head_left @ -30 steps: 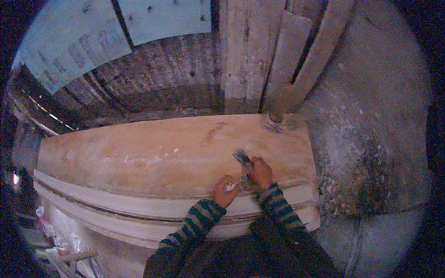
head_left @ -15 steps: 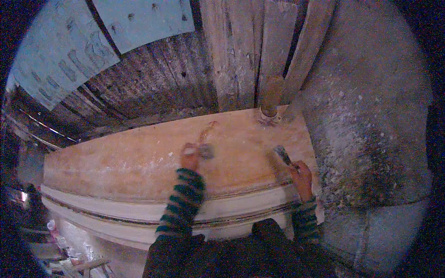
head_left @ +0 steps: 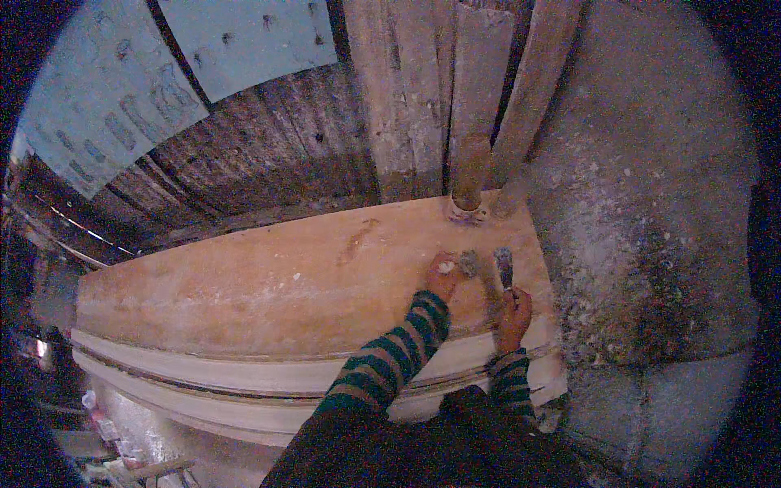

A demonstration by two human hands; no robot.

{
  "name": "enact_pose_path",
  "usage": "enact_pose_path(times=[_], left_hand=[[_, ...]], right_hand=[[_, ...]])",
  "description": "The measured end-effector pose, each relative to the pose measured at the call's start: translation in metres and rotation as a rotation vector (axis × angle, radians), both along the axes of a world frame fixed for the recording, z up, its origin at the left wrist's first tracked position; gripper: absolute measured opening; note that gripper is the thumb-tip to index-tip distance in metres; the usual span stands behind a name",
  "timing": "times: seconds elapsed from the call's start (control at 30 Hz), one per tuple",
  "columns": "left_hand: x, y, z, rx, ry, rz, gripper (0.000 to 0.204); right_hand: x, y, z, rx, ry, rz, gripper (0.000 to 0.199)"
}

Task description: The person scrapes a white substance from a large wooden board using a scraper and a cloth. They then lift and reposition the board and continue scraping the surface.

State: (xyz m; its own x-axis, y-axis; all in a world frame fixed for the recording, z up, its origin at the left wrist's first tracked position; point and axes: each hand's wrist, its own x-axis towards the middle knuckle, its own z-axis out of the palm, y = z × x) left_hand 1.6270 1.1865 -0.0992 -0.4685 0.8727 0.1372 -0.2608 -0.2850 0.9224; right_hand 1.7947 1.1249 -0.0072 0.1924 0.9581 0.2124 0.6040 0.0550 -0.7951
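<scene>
A long wooden board (head_left: 268, 281) with a rounded far corner lies flat in front of me, its pale moulded edge toward my body. My left hand (head_left: 443, 275) rests on the board near its right end and grips a small grey lump (head_left: 469, 262), maybe a wad or sponge. My right hand (head_left: 514, 309) is just to its right, closed on the handle of a small scraper or putty knife (head_left: 504, 264) whose blade points away from me. Both sleeves are striped green and dark.
Rough wooden planks (head_left: 423, 98) lean upright behind the board, with a round post (head_left: 470, 175) standing at its far right corner. Pale blue sheets (head_left: 244, 37) hang on the wall at upper left. Dusty, speckled concrete floor (head_left: 643, 236) lies to the right.
My left hand has swung from the middle of the board to the right, ending beside my right hand. The view has shifted slightly; the scraper stays near the board's right end.
</scene>
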Motion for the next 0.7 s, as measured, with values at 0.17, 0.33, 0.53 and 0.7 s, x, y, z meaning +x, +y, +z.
enact_pose_path(times=[0.17, 0.33, 0.53, 0.7], left_hand=[[-0.189, -0.031, -0.023, -0.241, 0.535, 0.308, 0.014], [-0.31, -0.098, 0.028, -0.291, 0.411, 0.354, 0.01], [-0.124, -0.018, 0.075, -0.41, 0.371, 0.028, 0.012], [0.023, 0.032, 0.005, -0.269, 0.556, -0.124, 0.017]], right_hand=[[-0.001, 0.003, -0.008, 0.11, 0.131, 0.057, 0.023], [-0.009, 0.002, 0.003, -0.041, 0.129, -0.048, 0.023], [0.005, 0.009, -0.02, 0.054, 0.042, -0.069, 0.021], [0.019, 0.013, -0.035, 0.104, -0.013, -0.035, 0.02]])
